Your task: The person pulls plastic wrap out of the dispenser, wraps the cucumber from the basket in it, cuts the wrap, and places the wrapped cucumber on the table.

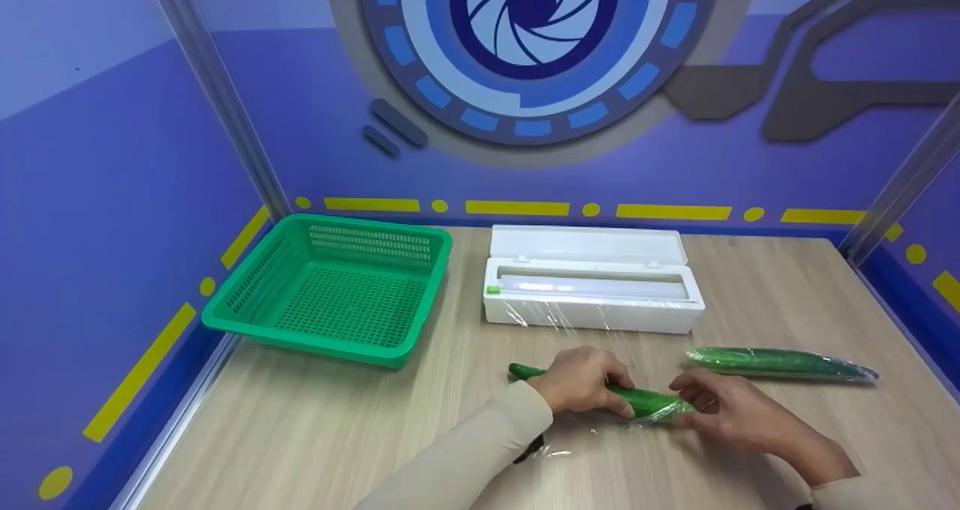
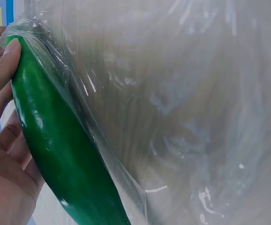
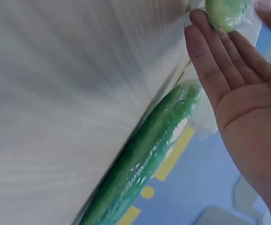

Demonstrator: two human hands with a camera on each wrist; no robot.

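A green cucumber (image 1: 645, 400) lies across the table front, clear plastic wrap (image 2: 187, 108) clinging along its side and over its right end. My left hand (image 1: 581, 381) grips it near the middle from above; its thumb presses along the skin in the left wrist view. At the right end, my right hand (image 1: 739, 411) has fingertips and thumb about the filmed tip, pinching the wrap there. The pale tip (image 3: 227, 14) shows at those fingertips in the right wrist view. Another cucumber (image 1: 780, 364), covered in wrap, lies behind the right hand.
A white wrap dispenser box (image 1: 592, 315) stands open behind the hands, its roll inside and film hanging over the front. To the left sits a green slotted basket (image 1: 401, 354). Blue panels (image 1: 300, 150) enclose the table at the back and sides.
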